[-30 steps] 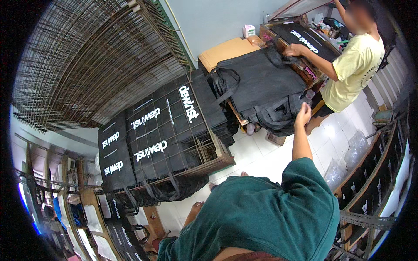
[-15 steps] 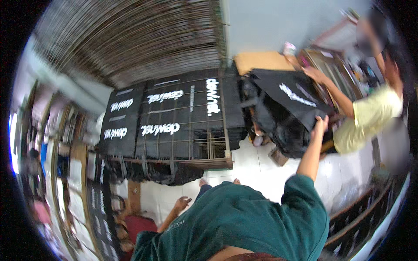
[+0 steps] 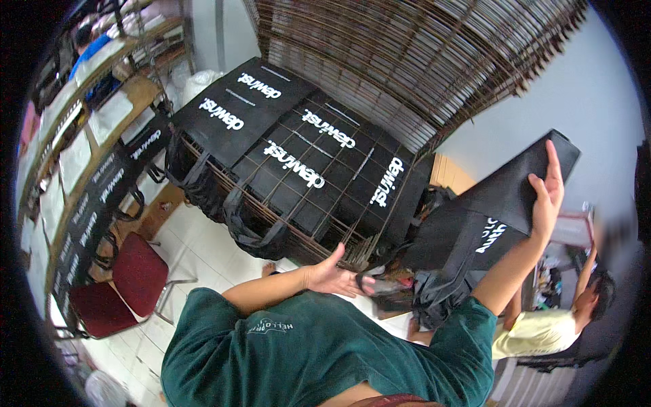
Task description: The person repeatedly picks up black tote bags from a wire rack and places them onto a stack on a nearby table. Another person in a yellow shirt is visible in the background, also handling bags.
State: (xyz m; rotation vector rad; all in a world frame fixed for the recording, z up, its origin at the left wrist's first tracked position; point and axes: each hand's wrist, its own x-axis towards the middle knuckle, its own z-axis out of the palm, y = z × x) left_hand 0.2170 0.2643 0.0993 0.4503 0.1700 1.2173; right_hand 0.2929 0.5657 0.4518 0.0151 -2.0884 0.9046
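A black fabric bag (image 3: 468, 214) with white lettering stands raised and tilted at my right. Against its upper outer side lies my right hand (image 3: 548, 193), open, index finger stretched along the edge and thumb apart. My left hand (image 3: 332, 275) is open too, thumb up and fingers spread, at the near corner of the wire rack. A black strap loop (image 3: 365, 279) shows at its fingertips; I cannot tell whether they hook it. Under the raised bag, more black bags (image 3: 434, 298) are bunched together.
Printed black panels (image 3: 271, 129) lie on the wire rack (image 3: 298, 214), with bag handles (image 3: 247, 230) hanging from its front. Stacked wire racks (image 3: 407, 61) tilt above. Red chairs (image 3: 139, 271) stand left beside shelving (image 3: 95, 129). A co-worker in a yellow shirt (image 3: 539, 332) is at lower right.
The bag at right has been lifted and tilted up, and my right hand has gone from gripping its corner to lying flat on it. My left hand has come forward to the rack corner. The view has turned.
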